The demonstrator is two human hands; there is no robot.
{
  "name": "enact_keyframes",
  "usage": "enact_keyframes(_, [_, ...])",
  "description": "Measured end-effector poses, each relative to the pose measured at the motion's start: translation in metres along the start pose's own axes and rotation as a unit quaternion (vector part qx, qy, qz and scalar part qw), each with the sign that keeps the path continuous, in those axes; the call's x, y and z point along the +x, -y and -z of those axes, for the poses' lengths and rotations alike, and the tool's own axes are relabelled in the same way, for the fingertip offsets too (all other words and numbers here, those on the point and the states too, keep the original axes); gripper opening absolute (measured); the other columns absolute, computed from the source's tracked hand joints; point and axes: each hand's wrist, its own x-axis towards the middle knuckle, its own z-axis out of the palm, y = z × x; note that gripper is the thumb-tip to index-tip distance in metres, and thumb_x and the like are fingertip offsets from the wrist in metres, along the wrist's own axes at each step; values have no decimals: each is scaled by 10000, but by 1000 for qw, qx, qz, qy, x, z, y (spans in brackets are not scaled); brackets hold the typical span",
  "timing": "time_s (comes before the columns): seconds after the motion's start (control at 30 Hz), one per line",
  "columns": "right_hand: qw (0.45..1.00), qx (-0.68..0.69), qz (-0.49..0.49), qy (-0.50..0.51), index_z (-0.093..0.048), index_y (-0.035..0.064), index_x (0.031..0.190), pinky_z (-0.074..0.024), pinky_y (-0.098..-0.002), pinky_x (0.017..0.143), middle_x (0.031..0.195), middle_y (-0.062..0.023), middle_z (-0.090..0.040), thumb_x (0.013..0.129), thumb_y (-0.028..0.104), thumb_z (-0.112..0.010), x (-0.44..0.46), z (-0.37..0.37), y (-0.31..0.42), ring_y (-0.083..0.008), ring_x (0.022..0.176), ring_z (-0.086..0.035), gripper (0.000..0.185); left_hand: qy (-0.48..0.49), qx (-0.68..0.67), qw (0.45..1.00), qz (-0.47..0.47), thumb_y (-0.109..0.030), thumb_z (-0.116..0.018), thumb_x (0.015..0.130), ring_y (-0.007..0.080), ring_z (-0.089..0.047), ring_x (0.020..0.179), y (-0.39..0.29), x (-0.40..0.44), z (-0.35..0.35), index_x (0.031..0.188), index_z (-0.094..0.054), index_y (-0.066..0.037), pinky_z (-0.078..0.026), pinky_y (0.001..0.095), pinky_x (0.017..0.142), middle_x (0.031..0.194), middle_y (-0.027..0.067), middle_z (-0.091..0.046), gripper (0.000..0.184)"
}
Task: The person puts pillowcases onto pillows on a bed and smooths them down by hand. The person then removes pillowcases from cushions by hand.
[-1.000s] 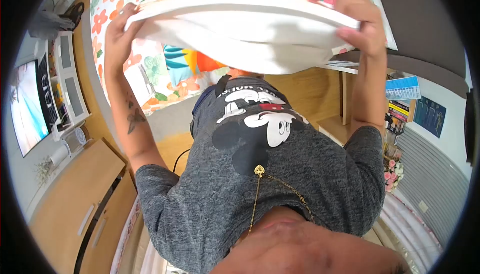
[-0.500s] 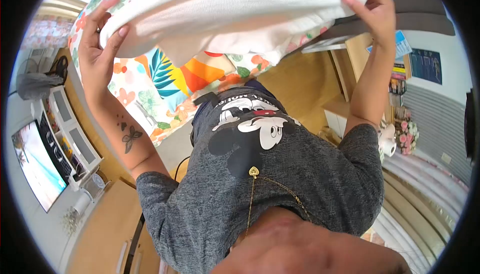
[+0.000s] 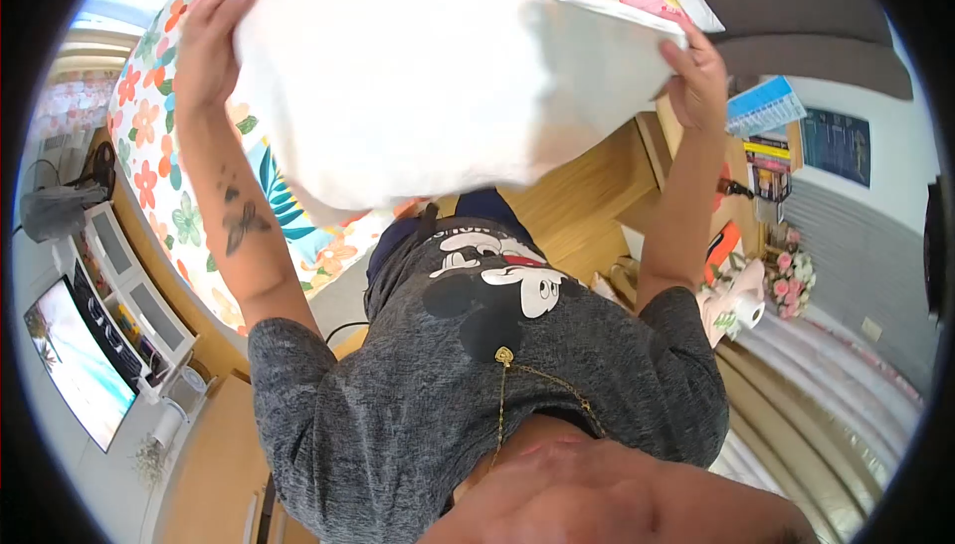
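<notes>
A white cloth [image 3: 408, 87] hangs spread out in front of my chest, its upper edge pulled nearly straight between my hands. My left hand [image 3: 213, 47] grips the upper left corner, fingers closed on the edge. At the opposite corner, my right hand [image 3: 696, 77] pinches the fabric between thumb and fingers. The lower part of the cloth falls loose toward my waist and covers much of the bed behind it. I cannot make out what kind of item the cloth is.
Beyond the cloth is a bed with a flowered cover [image 3: 144, 136]. A lit screen [image 3: 85, 360] and white shelves [image 3: 134, 266] stand at the left. On the right are a dark grey headboard-like piece [image 3: 806, 17], books [image 3: 771, 161] and pink flowers [image 3: 793, 280].
The cloth has opened out and now hangs lower and flatter toward me. My right hand has moved left and down, and my left hand has turned with its fingers closed on the edge.
</notes>
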Motion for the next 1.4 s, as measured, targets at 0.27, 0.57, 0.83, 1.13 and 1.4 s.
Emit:
enact_keyframes(0.27, [974, -203, -90, -51, -601, 0, 1058, -413, -199, 602, 852, 2, -587, 742, 43, -652, 152, 121, -165, -64, 682, -506, 323, -12, 309, 931, 193, -268, -587, 802, 104, -557, 717, 197, 162, -15, 959, -616, -23, -436, 200, 665, 845, 16, -583, 292])
enact_keyframes(0.57, [888, -442, -75, 99, -643, 22, 827, -415, -258, 567, 685, -56, -558, 626, 27, -659, 109, 161, -305, -137, 622, -528, 202, -23, 203, 938, 280, -132, -545, 812, 160, -594, 885, 329, 85, -16, 1043, -563, 17, -459, 263, 821, 942, 91, -614, 276])
enact_keyframes(0.83, [654, -664, -181, 313, -643, 77, 832, -408, -412, 794, 945, -118, -500, 691, 63, -589, -25, 99, -343, -300, 958, -474, 152, -238, 439, 830, 248, -143, -574, 702, 355, -555, 942, 411, -84, -20, 1000, -560, 41, -427, 396, 842, 1016, 221, -579, 351])
enact_keyframes(1.13, [762, -593, -33, 257, -530, 73, 1014, -382, -444, 859, 1050, -134, -486, 699, 150, -585, 123, 67, -385, -317, 1016, -452, 328, -379, -33, 798, 467, -440, -699, 684, 191, -559, 693, 462, -123, -192, 1058, -407, 108, -460, 292, 552, 847, 168, -575, 725])
enact_keyframes(1.4, [708, -513, -256, 412, -571, 35, 1079, -431, -358, 808, 1004, -121, -616, 755, 339, -651, 192, 16, -419, -285, 964, -555, 451, -449, -236, 749, 427, -105, -569, 746, 235, -570, 684, 453, -111, -195, 903, -494, 24, -498, 347, 645, 804, 120, -536, 216])
